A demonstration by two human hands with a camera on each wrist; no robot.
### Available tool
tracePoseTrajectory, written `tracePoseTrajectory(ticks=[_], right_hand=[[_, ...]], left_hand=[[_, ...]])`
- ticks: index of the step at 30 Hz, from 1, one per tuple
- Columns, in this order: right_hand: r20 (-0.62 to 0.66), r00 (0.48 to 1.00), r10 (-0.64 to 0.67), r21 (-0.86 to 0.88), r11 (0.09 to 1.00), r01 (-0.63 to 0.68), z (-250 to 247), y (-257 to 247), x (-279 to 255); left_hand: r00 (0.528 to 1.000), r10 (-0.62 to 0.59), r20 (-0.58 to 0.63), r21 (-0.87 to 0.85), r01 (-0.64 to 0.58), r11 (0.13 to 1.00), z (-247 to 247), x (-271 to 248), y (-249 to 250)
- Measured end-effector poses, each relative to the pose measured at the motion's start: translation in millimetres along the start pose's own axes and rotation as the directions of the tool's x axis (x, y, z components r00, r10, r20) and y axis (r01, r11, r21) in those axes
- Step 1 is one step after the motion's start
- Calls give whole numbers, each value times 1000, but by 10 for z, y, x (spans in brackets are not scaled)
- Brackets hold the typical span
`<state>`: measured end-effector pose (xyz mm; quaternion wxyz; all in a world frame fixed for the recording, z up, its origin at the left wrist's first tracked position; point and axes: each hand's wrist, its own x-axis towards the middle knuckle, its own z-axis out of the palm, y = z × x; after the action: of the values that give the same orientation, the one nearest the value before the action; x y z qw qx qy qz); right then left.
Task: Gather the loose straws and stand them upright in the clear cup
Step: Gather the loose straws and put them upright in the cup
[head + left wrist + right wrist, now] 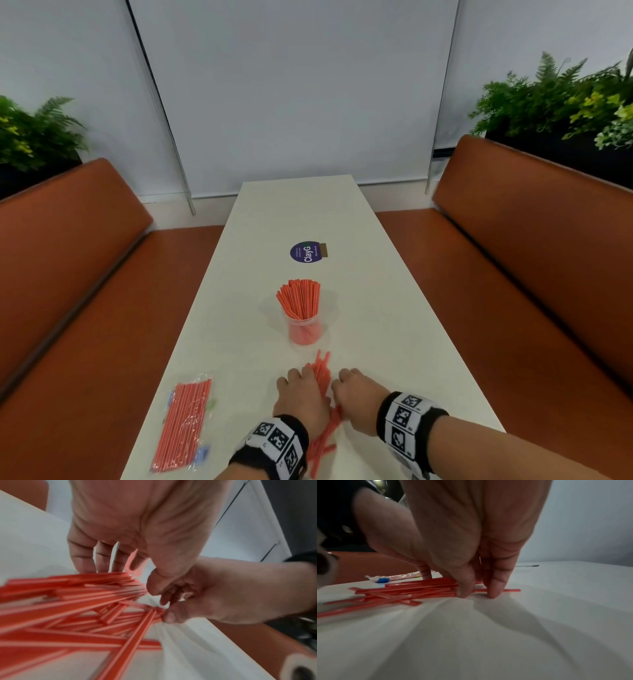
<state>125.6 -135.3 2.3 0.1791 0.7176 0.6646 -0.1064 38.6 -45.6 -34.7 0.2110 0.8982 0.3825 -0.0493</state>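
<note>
On the near tabletop (394, 342), the crossed loose straws (322, 380) are raked together between the left hand (301, 397) and right hand (356, 397), fingers (496, 586) extended, pressing, none pinched. Near ends stay splayed; strays could be dropped short of the nearly full cup (305, 329).

I see both forearms reaching in from the near edge, each wrist wrapped in a black band with square markers. My left hand (301, 397) is palm down, fingers fairly straight and pointing away, tips lowered. My right hand (356, 397) sits just beside it, palm down, fingers and thumb angled downward, tips pressed low, close to the left's thumb.
</note>
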Motion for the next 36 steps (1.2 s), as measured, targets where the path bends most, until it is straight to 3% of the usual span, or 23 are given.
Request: tracePoseTrajectory(ticks=[3, 6, 11, 17, 21, 23, 26, 31, 36], right_hand=[[-45, 999, 26, 39, 999, -24, -61, -16, 128], [-61, 997, 41, 103, 994, -35, -130, -20, 193], [-53, 996, 77, 223, 973, -64, -179, -12, 227], [-42, 971, 234, 297, 931, -212, -81, 88, 138], [8, 945, 326, 403, 864, -302, -12, 192, 104], [48, 930, 365, 496, 799, -340, 22, 239, 133], [66, 927, 370, 582, 740, -337, 55, 262, 206], [-28, 934, 357, 677, 694, -245, -38, 213, 321], [-144, 861, 487, 751, 621, -225, -231, 333, 509]], left_hand=[[999, -22, 32, -24, 22, 999, 37, -32, 29], [997, -42, 64, 66, 37, 997, 82, -71, 59], [999, -28, -15, 247, 31, 969, 204, -75, 61], [996, -77, -38, 271, 85, 959, 197, -35, 85], [996, -86, 32, 73, 84, 994, 46, 22, 43], [995, -34, 92, -103, 44, 994, -77, 12, 9], [995, 68, 72, -281, -45, 959, -246, -42, -38], [979, 201, -12, -566, -173, 806, -490, -99, -7], [970, 191, -153, -723, -241, 648, -847, 85, 91]])
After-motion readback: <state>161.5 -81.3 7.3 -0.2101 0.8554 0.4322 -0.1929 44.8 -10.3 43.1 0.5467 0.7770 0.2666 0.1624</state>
